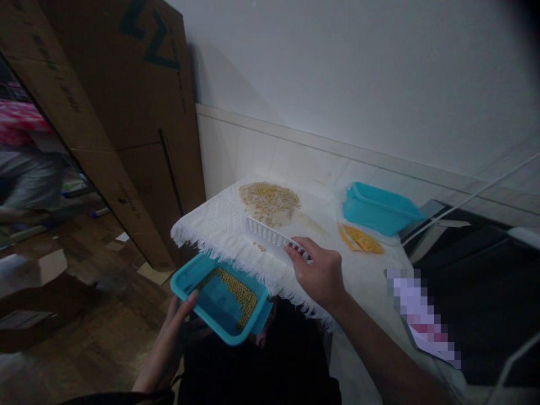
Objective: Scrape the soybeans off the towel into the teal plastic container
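Note:
My left hand (185,306) grips the left rim of a blue plastic tray (180,279), its thumb on the edge and the other fingers hidden beneath. Yellow beans that look like soybeans (238,289) lie in a band along the tray's far and right sides. The tray is held just below the fringed edge of a white tablecloth (211,216). Above the cloth, my right hand (318,270) pinches the right end of a white slotted plastic strip (270,237). A few loose beans (259,247) sit by the strip's near side. Beyond it spreads a pile of beans (270,197).
At the table's right stands a second blue tray (375,208), with a crumpled yellow packet (360,239) before it. A dark flat object (485,281) and white cables are further right. A tall cardboard box (139,112) borders the left. Behind is a wall (337,73); another person's limb (29,180) shows far left.

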The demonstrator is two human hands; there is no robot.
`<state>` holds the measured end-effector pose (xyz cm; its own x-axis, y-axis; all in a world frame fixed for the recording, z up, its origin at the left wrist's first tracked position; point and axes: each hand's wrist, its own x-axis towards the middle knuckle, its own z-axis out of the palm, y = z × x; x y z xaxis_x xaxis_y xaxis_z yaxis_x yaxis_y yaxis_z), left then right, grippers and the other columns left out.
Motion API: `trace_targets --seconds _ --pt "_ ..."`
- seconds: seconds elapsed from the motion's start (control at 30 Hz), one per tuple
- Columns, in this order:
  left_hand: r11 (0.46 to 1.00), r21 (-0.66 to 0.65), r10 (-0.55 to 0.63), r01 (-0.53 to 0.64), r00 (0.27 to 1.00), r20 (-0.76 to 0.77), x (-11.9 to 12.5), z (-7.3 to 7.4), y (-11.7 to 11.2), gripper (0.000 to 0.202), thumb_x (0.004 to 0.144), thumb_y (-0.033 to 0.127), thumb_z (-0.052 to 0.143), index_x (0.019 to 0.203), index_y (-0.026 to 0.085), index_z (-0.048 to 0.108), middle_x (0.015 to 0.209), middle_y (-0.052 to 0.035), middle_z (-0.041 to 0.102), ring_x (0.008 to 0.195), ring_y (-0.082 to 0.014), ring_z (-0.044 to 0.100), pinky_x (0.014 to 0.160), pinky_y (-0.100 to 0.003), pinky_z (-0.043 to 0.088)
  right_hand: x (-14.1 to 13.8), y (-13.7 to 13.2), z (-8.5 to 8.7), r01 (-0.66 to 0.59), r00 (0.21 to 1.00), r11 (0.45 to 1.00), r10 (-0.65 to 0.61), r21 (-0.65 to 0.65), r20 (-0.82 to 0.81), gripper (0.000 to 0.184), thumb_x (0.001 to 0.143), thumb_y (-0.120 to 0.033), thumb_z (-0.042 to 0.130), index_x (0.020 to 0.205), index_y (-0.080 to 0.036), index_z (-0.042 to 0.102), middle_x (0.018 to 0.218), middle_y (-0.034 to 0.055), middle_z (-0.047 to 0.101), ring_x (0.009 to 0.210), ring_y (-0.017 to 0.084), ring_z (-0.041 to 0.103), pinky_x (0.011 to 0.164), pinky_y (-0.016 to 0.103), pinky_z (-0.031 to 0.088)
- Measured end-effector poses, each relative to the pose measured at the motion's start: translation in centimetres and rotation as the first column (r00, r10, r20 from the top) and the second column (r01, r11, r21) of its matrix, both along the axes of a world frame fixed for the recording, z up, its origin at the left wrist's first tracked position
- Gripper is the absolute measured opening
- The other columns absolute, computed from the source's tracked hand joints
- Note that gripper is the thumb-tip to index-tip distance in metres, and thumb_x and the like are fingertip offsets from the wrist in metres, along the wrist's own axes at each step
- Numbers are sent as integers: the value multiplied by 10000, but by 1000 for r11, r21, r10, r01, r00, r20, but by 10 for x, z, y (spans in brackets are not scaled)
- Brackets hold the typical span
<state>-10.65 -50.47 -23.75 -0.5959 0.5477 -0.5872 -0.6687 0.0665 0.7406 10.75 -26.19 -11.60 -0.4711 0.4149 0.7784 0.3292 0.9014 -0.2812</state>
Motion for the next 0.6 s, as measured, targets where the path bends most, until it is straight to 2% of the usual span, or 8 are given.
trace_targets --seconds 0.13,0.33,0.5,0.6 --pt "998 -52 -41 38 997 -62 7 6 2 1030 779 619 994 1656 362 519 1504 -195 763 1050 -410 883 905 -570 750 -3 -10 2 -41 999 998 42 54 -10 210 1060 -247 665 974 -200 850 736 36 836 565 179 780 549 244 542" --pt "998 -41 -52 50 997 -54 16 14 6 868 910 567 899 1649 392 479 1540 -189 724 1099 -400 880 904 -581 754 -2 -25 4 -100 995 989 102 108 -7 239 1099 -221 640 979 -178 843 741 45 838 555 169 777 535 249 553" --pt "998 -26 -60 59 996 -60 14 14 3 1025 782 658 983 1630 360 492 1523 -206 736 1125 -406 875 807 -461 764 0 -38 9 -140 990 981 141 135 1 267 1120 -199 618 958 -156 827 705 32 820 539 156 774 535 240 551" --pt "998 -35 -51 49 996 -71 14 13 3 1031 750 669 1000 1614 370 525 1472 -192 772 1088 -406 884 776 -458 763 1 -48 12 -157 987 978 159 134 -1 270 1122 -196 612 956 -166 823 715 26 826 551 148 777 545 229 557"
